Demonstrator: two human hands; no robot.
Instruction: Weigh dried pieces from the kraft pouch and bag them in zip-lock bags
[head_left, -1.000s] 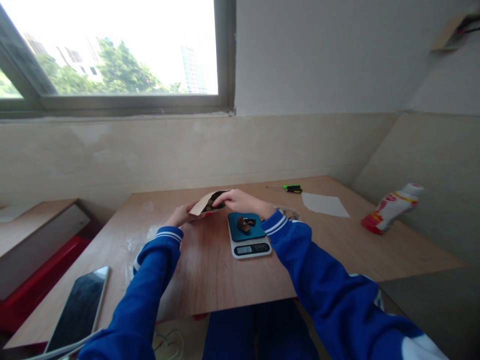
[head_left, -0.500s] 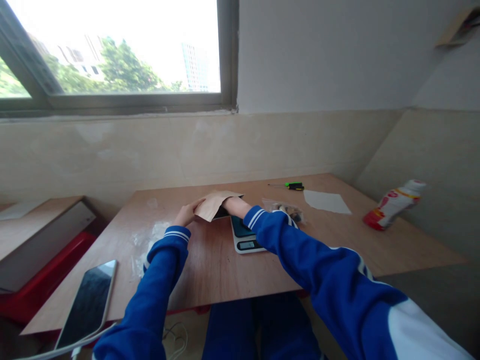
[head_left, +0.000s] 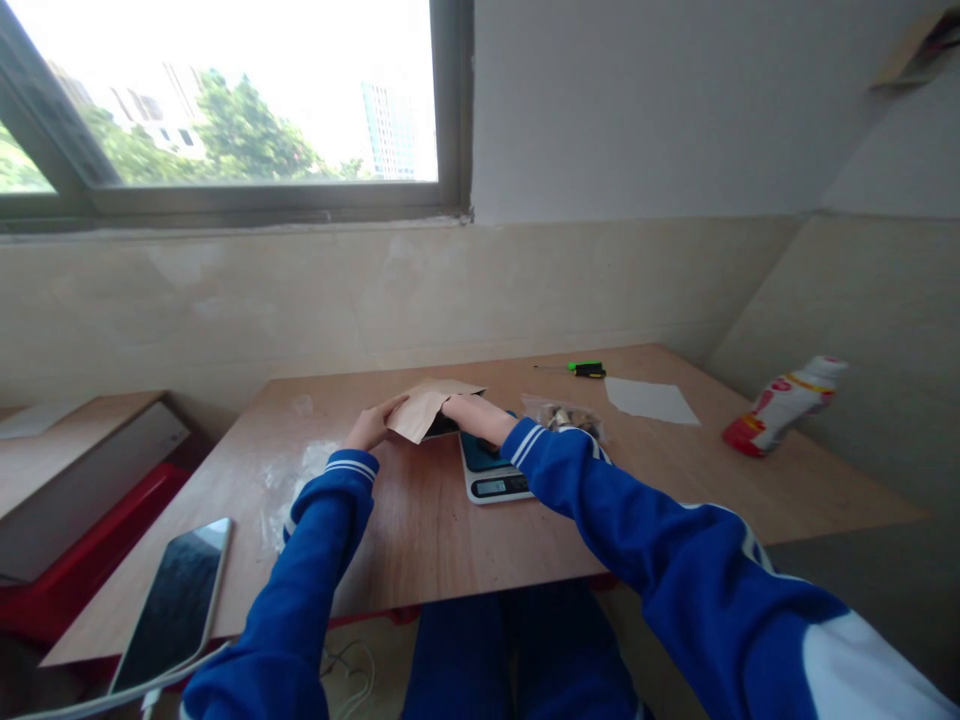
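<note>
A brown paper bag [head_left: 429, 408] lies on the table with its dark mouth towards me. My left hand [head_left: 373, 424] grips its left edge, thumb and fingers closed on the paper. Reaching in through the mouth is my right hand [head_left: 463, 410]; its fingers are hidden inside, so what they touch or hold does not show. Just under my right forearm stands a white kitchen scale [head_left: 474, 490] with a teal top and a small display, partly covered by the sleeve. Behind that sleeve a clear plastic bag [head_left: 571, 416] contains small brownish pieces.
Crumpled clear plastic [head_left: 304, 480] lies to the left, and a phone [head_left: 176, 600] with a white cable is at the front left edge. Screwdrivers [head_left: 589, 369] and a white paper sheet [head_left: 651, 400] lie at the back right. A red-and-white bottle [head_left: 780, 408] stands at the right.
My right forearm has drawn back slightly to the right, baring more of the wrist at the bag's mouth. The left hand keeps its hold on the paper bag.
</note>
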